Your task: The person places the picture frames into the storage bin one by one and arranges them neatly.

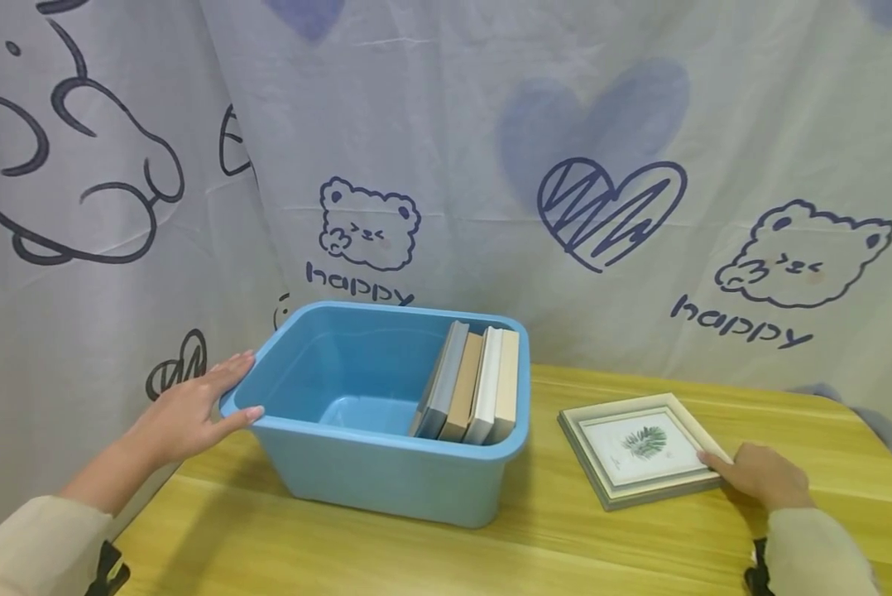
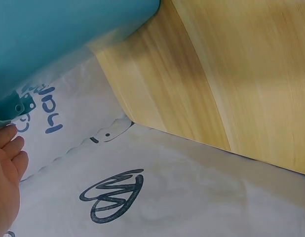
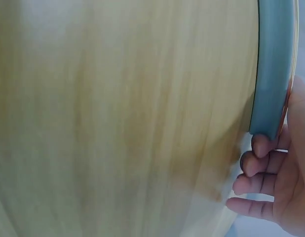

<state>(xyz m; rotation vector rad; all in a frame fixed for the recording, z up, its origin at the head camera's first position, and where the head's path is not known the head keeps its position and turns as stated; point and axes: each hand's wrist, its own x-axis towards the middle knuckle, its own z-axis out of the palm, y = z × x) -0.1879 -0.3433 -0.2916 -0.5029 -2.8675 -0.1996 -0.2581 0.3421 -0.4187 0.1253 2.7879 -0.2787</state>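
Note:
A light blue plastic bin [image 1: 386, 484] stands on the table, left of the middle in the head view. My left hand [image 1: 193, 410] holds its left rim at the near corner, thumb on top. In the left wrist view, curled fingers [image 2: 13, 148] meet the rim. To the right of the bin lies a cream picture frame [image 1: 640, 443] with a green leaf print and greyish sides. My right hand [image 1: 766, 473] pinches its right corner, thumb on the face. The right wrist view shows fingers at the frame's edge [image 3: 273, 74].
Several flat, frame-like pieces [image 1: 476, 389] in grey, tan, white and cream stand on edge at the bin's right end. Under everything is a yellow wood-grain table [image 1: 565, 546]. A patterned cloth [image 1: 476, 124] hangs behind it and along the left side.

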